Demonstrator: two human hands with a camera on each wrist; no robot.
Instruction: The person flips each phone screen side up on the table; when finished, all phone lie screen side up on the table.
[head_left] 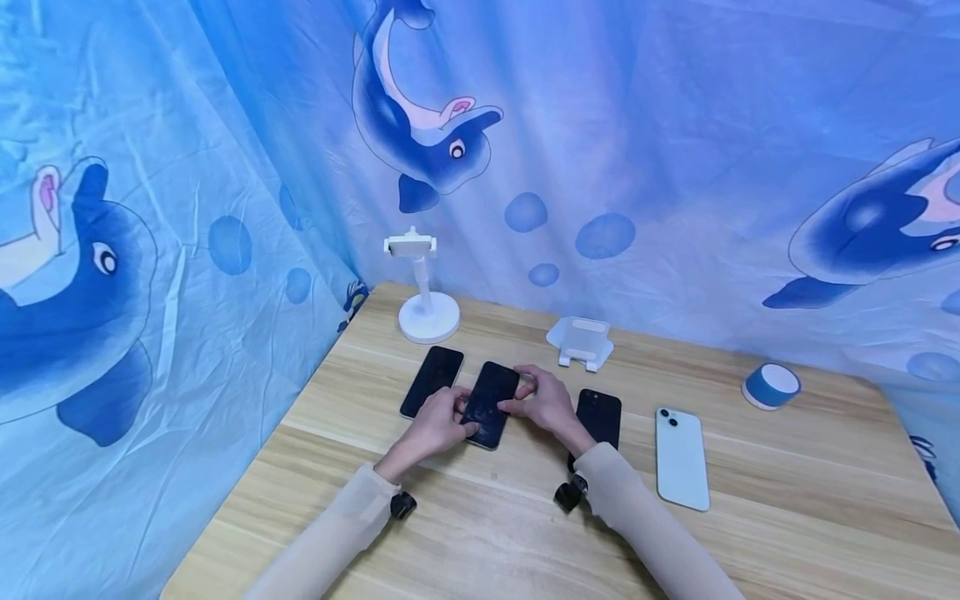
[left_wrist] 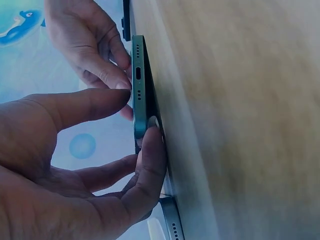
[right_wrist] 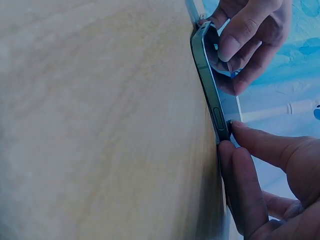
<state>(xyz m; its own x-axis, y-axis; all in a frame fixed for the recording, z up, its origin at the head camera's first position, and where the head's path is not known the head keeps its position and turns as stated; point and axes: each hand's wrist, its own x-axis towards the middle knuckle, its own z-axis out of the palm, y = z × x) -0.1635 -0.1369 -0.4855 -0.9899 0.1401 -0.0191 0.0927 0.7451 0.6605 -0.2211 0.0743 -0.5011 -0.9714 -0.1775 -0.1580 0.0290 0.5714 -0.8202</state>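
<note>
Green-edged phone (head_left: 487, 402) gripped from both sides

Creased blue cloth (head_left: 675, 125) hangs behind it and to its left; beneath lies a smooth, wood-grained table (head_left: 487, 550). Both hands have curled fingers: the left hand (head_left: 441, 421) pinches its near left corner, thumb over the screen and fingers below, while the right hand (head_left: 546, 402) pinches its far right edge. Holding opposite edges probably steadies the slick slab and leaves most of its glass uncovered; it looks tipped slightly off the wood.

Behind it to the left is a white stand (head_left: 429, 320), whose broad disc base likely balances the thin stem. Well to its right, a pale phone (head_left: 682, 467) lies back up. Nearer on that side, a dark phone (head_left: 602, 410), also back up, is partly hidden by the right sleeve (head_left: 645, 517). Just beside its left edge lies a black phone (head_left: 433, 382), plain face up. Behind-right sits a small holder (head_left: 585, 340) of flat, pale plates; far right, a stubby blue cylinder (head_left: 772, 386) with a white top.
</note>
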